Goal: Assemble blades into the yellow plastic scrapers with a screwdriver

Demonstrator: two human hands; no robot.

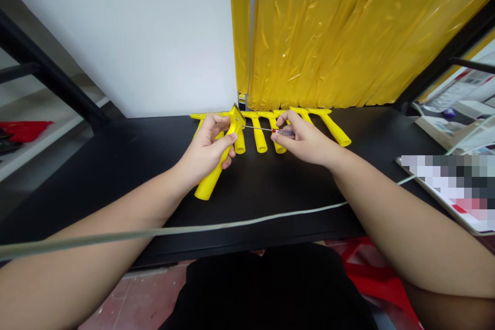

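Observation:
My left hand point(211, 147) is closed around the handle of a yellow scraper point(211, 180), tilted with its head up and its handle end toward me. Small screws show on the scraper's head, and a dark blade edge juts from its top. Between the fingers of my right hand point(303, 136) is a screwdriver point(284, 132) with a clear, reddish handle. Its thin shaft points left, the tip at the side of the scraper's head, by a screw. Behind both hands, several more yellow scrapers point(260, 136) lie in a row, partly hidden by my fingers.
The black table point(301, 185) backs onto a white panel point(174, 36) and a yellow plastic curtain point(328, 36). A pale cord point(247, 223) crosses in front of me. At right lies a tray-like item point(429, 191), partly pixelated. Black frame posts point(65, 82) flank the table.

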